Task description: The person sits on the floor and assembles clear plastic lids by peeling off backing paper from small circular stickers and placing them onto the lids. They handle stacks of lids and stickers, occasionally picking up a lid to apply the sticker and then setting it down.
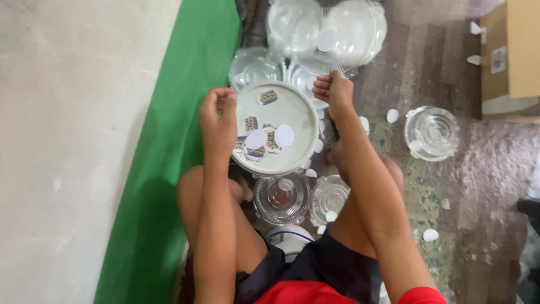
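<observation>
A round pale green tray lies in front of me on the floor, holding several small round stickers, some printed, some white. My left hand hovers over the tray's left rim with fingers curled; whether a small sticker is pinched in them I cannot tell. My right hand is at the tray's far right edge, fingers closed above clear plastic lids; what it grips is hidden.
Stacks of clear round plastic containers lie beyond the tray. Two clear lids rest near my knees, another clear container sits to the right. A cardboard box stands at top right. Green cloth runs along the left.
</observation>
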